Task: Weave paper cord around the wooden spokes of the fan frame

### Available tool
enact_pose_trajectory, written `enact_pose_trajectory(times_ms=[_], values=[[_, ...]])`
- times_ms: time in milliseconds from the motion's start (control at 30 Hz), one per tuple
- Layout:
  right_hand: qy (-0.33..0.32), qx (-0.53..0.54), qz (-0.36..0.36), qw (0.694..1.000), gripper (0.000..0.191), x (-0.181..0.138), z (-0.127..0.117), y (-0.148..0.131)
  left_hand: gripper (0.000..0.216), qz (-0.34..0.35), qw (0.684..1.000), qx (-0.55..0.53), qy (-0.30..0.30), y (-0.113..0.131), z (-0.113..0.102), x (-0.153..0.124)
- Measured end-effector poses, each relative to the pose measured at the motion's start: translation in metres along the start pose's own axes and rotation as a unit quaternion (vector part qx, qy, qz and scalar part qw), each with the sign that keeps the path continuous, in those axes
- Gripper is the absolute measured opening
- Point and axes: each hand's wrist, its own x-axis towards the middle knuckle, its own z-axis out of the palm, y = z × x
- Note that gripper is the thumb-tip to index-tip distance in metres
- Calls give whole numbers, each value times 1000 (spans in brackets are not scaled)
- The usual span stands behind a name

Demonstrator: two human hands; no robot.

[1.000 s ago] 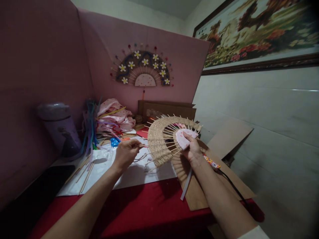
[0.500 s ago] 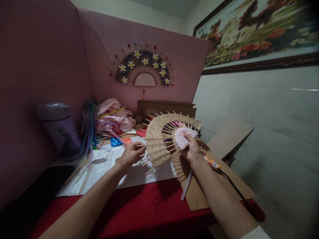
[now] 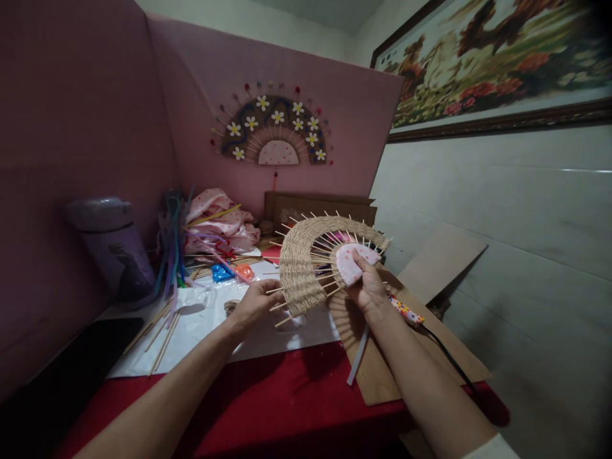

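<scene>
A half-round fan of woven tan twine on thin wooden sticks is held up over the table. My right hand grips its pink, red-dotted centre piece, thumb on the front. At the fan's left edge, my left hand is closed, its fingertips against the bare stick ends; whether twine is also between them I cannot tell. A small coil of twine lies beside my left wrist, on a white sheet.
Loose sticks, blue and orange packets and dotted pink cloth lie at left, near a purple tumbler. Cardboard and a flower-patterned tool with a black cord lie at right. A decorated fan hangs behind.
My left hand has shifted slightly up along the fan's left edge, and the twine coil beside it now shows more. The fan has tilted a little; my right hand keeps its grip.
</scene>
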Motion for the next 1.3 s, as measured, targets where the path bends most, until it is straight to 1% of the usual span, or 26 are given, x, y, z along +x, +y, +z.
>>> enact_pose_trajectory(times_ms=[100,167,233,333,500,633,833,933,1067,1300], values=[[5,-1,3,1000,9,0,0,0,30,11,1000,-11,-21,0,2,-1],[5,-4,2,1000,9,-1,0,0,30,1,1000,-15,-28,3,7,-3],[-3,-9,-3,1000,9,0,-1,0,29,-8,999,-15,-33,8,12,-6],[-14,-15,-5,1000,10,1,-1,1,26,-4,999,-1,-39,12,17,-10],[-4,-21,-10,1000,15,2,-1,0,23,-24,999,25,-36,3,13,-7],[-7,-17,-9,1000,19,1,-1,1,22,-24,999,25,-23,-1,14,-3],[-3,-4,-12,1000,15,-1,2,0,26,-12,1000,13,-25,5,22,-5],[-1,-6,-12,1000,15,-2,2,1,25,-17,1000,5,-25,-1,21,-3],[5,-3,-8,1000,14,-2,3,1,21,-40,998,-36,-41,-9,18,2],[6,7,-5,1000,10,-1,3,1,22,-9,999,-27,-34,-8,14,-1]])
